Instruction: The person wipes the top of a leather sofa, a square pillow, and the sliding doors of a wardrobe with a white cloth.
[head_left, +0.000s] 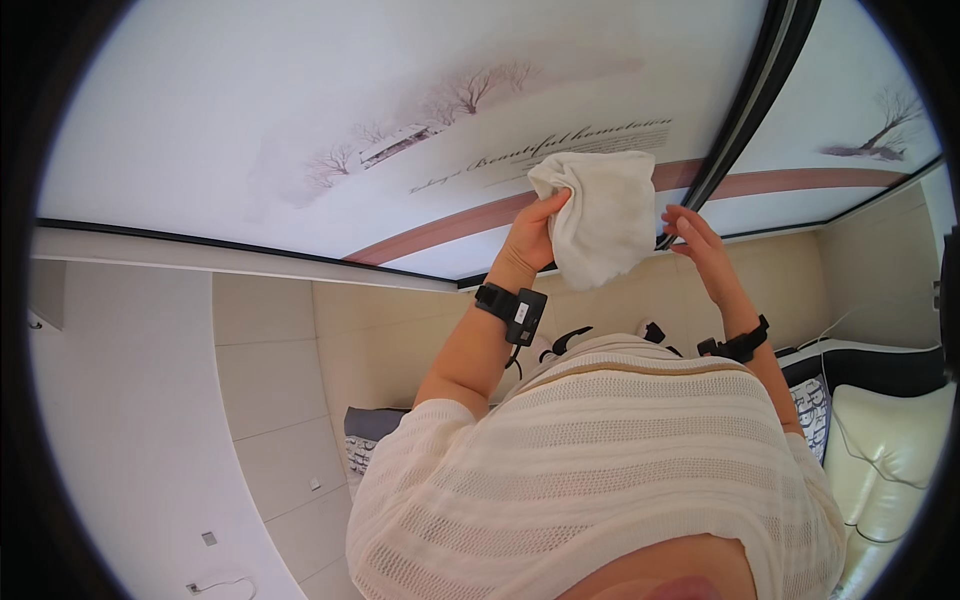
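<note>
A folded white cloth (604, 217) hangs from my left hand (534, 229), its edge pinched under the thumb. Just right of the cloth is my right hand (694, 234), fingers loosely spread and holding nothing. Behind both hands stands a glossy white sliding door panel (315, 97), printed with bare trees, lettering and a dusky pink band. I cannot tell whether the cloth touches the panel. Each wrist carries a black strap, and a small black device (527, 316) sits on the left one.
A dark metal frame (739, 112) separates this panel from a second printed panel (832, 142) at right. Behind me at right is a cream leather sofa (877, 442) with a patterned cushion (811, 409). Beige tiles (382, 315) cover the floor. A white wall (135, 420) rises at left.
</note>
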